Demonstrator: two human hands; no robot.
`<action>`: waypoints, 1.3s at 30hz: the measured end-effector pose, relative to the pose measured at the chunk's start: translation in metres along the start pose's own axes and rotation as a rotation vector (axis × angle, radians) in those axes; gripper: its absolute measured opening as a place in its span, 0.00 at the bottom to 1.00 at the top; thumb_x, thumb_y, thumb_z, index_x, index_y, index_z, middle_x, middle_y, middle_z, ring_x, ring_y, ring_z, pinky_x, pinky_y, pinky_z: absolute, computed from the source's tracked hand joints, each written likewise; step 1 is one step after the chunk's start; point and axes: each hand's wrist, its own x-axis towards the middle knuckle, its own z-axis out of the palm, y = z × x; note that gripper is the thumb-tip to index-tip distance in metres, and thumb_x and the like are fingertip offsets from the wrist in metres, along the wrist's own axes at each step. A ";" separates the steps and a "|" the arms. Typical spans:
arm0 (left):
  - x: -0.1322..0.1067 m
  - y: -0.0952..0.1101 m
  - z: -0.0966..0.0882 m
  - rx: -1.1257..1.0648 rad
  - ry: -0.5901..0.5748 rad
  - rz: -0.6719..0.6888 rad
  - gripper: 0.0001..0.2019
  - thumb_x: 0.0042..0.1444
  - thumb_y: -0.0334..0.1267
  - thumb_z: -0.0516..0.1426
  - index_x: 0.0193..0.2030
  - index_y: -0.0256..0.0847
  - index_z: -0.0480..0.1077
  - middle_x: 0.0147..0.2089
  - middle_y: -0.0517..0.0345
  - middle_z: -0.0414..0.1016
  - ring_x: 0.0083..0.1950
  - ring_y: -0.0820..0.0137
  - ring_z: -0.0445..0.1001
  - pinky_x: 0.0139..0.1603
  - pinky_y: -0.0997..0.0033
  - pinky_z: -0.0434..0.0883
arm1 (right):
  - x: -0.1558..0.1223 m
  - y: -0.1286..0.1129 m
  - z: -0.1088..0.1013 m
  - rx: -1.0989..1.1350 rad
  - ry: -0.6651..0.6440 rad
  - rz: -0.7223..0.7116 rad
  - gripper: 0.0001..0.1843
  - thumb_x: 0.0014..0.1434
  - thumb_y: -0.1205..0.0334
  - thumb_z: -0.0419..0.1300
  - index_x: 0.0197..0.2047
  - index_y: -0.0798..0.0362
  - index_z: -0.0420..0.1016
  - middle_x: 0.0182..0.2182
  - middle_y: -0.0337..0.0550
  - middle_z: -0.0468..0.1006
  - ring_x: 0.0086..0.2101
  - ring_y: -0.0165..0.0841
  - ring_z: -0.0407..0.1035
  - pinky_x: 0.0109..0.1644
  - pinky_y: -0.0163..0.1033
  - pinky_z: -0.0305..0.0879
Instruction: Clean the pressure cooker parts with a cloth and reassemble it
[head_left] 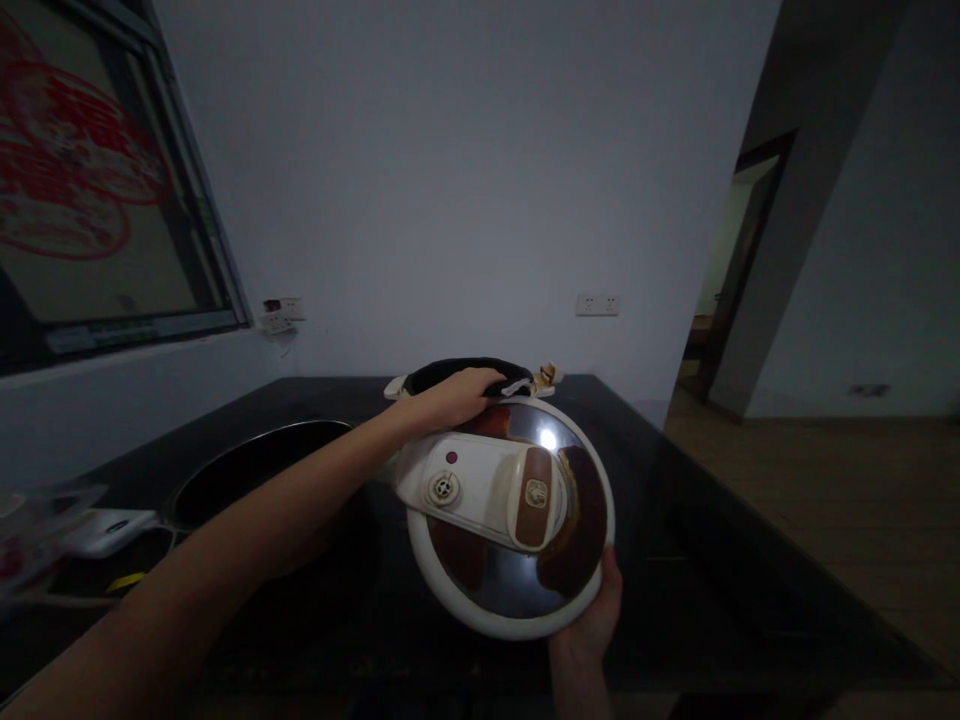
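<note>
A round pot lid (517, 590) with a pale rim, a shiny metal face and a white and brown handle is tilted up towards me. My right hand (592, 610) grips its rim at the lower right. My left hand (469, 393) reaches across to the lid's upper edge, its fingers closed around a crumpled, dark-and-white cloth-like piece (516, 387), partly hidden. Just behind the lid stands a pot (435, 372) with a dark inside and pale side handles; the lid covers most of it.
To the left, a wide dark pan (262, 432) sits on the black table (645, 450). Beside it lie a white device (112, 530) with a cable and a clear plastic bag (37, 550). Wall sockets (598, 305) are behind the table, and a window (105, 180) is at the left.
</note>
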 end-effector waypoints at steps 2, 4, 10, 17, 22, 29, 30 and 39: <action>-0.011 0.002 -0.004 -0.009 -0.027 0.034 0.22 0.59 0.32 0.51 0.61 0.43 0.66 0.66 0.51 0.66 0.66 0.64 0.65 0.66 0.60 0.60 | 0.001 0.000 -0.001 0.005 -0.004 0.004 0.13 0.54 0.53 0.61 0.40 0.49 0.79 0.31 0.35 0.84 0.35 0.32 0.77 0.40 0.38 0.72; -0.025 0.004 -0.010 -0.032 -0.070 0.090 0.25 0.59 0.31 0.50 0.65 0.46 0.62 0.69 0.56 0.61 0.70 0.67 0.58 0.69 0.58 0.54 | 0.003 0.001 -0.003 -0.016 -0.013 -0.017 0.14 0.53 0.53 0.62 0.41 0.49 0.79 0.31 0.34 0.84 0.35 0.32 0.77 0.41 0.38 0.72; -0.078 -0.003 -0.019 -0.276 -0.159 0.182 0.25 0.65 0.35 0.49 0.68 0.53 0.55 0.71 0.59 0.56 0.72 0.68 0.52 0.71 0.54 0.50 | 0.015 0.006 -0.015 -0.101 -0.099 -0.106 0.18 0.54 0.50 0.62 0.44 0.50 0.79 0.33 0.36 0.84 0.38 0.36 0.77 0.45 0.42 0.71; -0.101 -0.006 -0.011 -0.252 -0.100 0.167 0.27 0.66 0.37 0.47 0.71 0.50 0.49 0.74 0.55 0.48 0.74 0.66 0.44 0.72 0.51 0.47 | 0.013 0.005 -0.015 -0.055 -0.102 -0.116 0.14 0.54 0.53 0.63 0.42 0.49 0.80 0.34 0.34 0.84 0.37 0.34 0.78 0.42 0.39 0.72; -0.060 0.015 -0.004 -0.031 -0.193 0.225 0.29 0.64 0.36 0.46 0.71 0.34 0.47 0.75 0.47 0.43 0.75 0.68 0.38 0.73 0.57 0.41 | 0.010 0.003 -0.011 -0.031 -0.085 -0.061 0.12 0.55 0.53 0.62 0.40 0.47 0.80 0.34 0.33 0.84 0.36 0.32 0.78 0.41 0.37 0.73; 0.013 0.043 0.007 0.141 -0.298 0.211 0.28 0.64 0.39 0.45 0.70 0.34 0.51 0.74 0.48 0.50 0.74 0.67 0.47 0.71 0.62 0.47 | 0.006 0.002 -0.005 0.001 -0.049 -0.017 0.13 0.52 0.53 0.63 0.38 0.49 0.81 0.32 0.35 0.84 0.32 0.32 0.78 0.38 0.37 0.73; 0.022 0.045 0.007 0.152 -0.315 0.199 0.28 0.64 0.39 0.45 0.70 0.35 0.52 0.73 0.47 0.52 0.72 0.65 0.51 0.70 0.61 0.50 | 0.005 0.002 -0.005 0.003 -0.046 -0.010 0.13 0.51 0.53 0.63 0.38 0.49 0.81 0.32 0.35 0.84 0.31 0.32 0.78 0.38 0.38 0.74; 0.077 0.072 0.018 0.160 -0.562 0.177 0.26 0.61 0.49 0.51 0.65 0.45 0.64 0.61 0.50 0.72 0.57 0.60 0.72 0.56 0.62 0.66 | 0.009 0.004 -0.009 -0.073 -0.099 -0.021 0.16 0.50 0.48 0.63 0.35 0.50 0.81 0.32 0.40 0.84 0.35 0.36 0.78 0.45 0.43 0.73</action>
